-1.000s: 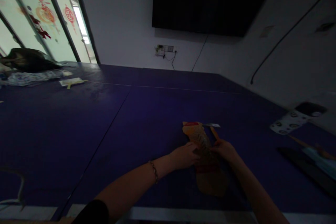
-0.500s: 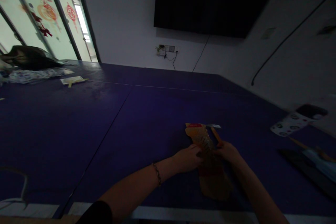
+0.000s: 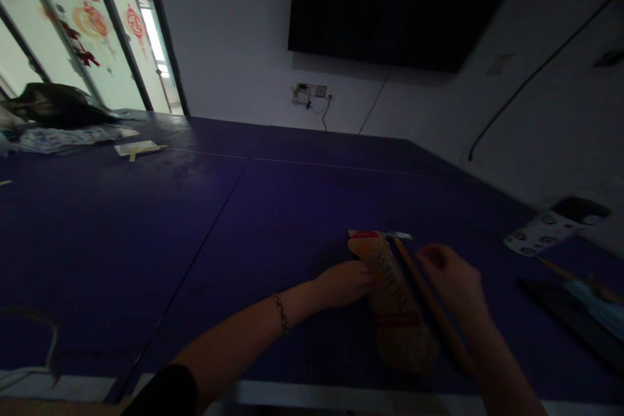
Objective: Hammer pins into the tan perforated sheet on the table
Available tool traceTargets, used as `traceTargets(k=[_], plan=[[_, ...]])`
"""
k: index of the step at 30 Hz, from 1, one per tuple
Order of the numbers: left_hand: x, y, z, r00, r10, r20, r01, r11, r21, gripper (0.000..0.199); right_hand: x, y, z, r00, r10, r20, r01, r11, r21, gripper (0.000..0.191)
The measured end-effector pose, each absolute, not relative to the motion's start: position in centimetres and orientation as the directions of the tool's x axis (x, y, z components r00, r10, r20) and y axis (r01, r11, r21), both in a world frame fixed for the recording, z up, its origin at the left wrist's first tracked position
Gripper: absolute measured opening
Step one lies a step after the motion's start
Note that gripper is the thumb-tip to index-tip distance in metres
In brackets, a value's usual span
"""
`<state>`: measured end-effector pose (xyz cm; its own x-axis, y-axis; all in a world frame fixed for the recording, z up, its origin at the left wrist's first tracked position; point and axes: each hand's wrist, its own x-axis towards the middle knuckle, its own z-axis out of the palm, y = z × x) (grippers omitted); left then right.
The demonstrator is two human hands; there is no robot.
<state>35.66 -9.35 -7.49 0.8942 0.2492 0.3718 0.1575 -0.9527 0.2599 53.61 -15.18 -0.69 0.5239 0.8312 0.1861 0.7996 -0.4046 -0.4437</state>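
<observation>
A long brown piece of cardboard packaging [image 3: 390,286] with red bands and dark print lies aslant on the purple table. My left hand [image 3: 344,283] is closed at its left edge, with the fingertips partly hidden against it. Along its right side runs a hammer [image 3: 424,289] with a slim wooden handle and a narrow metal head at the far end. Just right of that handle, my right hand [image 3: 453,276] is lifted with its fingers curled in; I see nothing in them. The light is dim.
At right are a dark flat item [image 3: 560,305] with light-blue material [image 3: 592,305] on it, and a patterned white pouch-like thing [image 3: 541,234]. A white strap [image 3: 51,351] curves at lower left. Farther left are a white packet [image 3: 139,148] and a dark bag [image 3: 53,104].
My right hand has come off the packaging and hammer and moved right, baring more of the handle. My left hand stays at the packaging's left edge, shifted slightly.
</observation>
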Motion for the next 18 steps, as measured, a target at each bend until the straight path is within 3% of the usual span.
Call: traceTargets(k=[1, 3, 5, 8, 10, 14, 16, 18], plan=[[34.2, -9.3, -6.9, 0.875, 0.285, 0.391, 0.156, -0.931, 0.329, 0.027, 51.8, -16.1, 0.2, 0.492, 0.792, 0.361, 0.816, -0.276, -0.508, 0.017], [30.5, -9.4, -6.0, 0.851, 0.333, 0.405, 0.133, -0.884, 0.448, 0.029, 47.1, -17.8, 0.8, 0.145, 0.818, 0.556, 0.858, 0.176, -0.482, 0.017], [26.3, -9.7, -5.6, 0.851, 0.36, 0.382, 0.119, -0.841, 0.529, 0.029, 41.8, -18.9, -0.2, -0.372, 0.76, 0.533, 0.679, 0.614, -0.401, 0.019], [20.1, -10.4, -5.8, 0.837, 0.428, 0.341, 0.172, -0.798, 0.578, 0.032, 34.6, -18.5, -4.0, -0.838, 0.375, 0.397, 0.311, 0.925, -0.217, 0.021], [16.8, -11.0, -6.0, 0.836, 0.453, 0.311, 0.205, -0.782, 0.589, 0.035, 31.3, -17.2, -6.7, -0.925, 0.2, 0.322, 0.166, 0.977, -0.131, 0.021], [13.8, -12.2, -5.7, 0.88, 0.372, 0.295, 0.149, -0.806, 0.573, 0.048, 28.2, -14.9, -9.5, -0.969, 0.106, 0.222, 0.106, 0.994, -0.014, 0.018], [13.8, -12.8, -5.7, 0.917, 0.284, 0.278, 0.088, -0.827, 0.556, 0.055, 27.6, -14.6, -10.2, -0.973, 0.109, 0.201, 0.104, 0.994, -0.032, 0.024], [14.3, -13.2, -5.9, 0.95, 0.198, 0.242, 0.039, -0.844, 0.536, 0.058, 27.3, -14.6, -11.1, -0.969, 0.186, 0.164, 0.166, 0.977, -0.132, 0.025]])
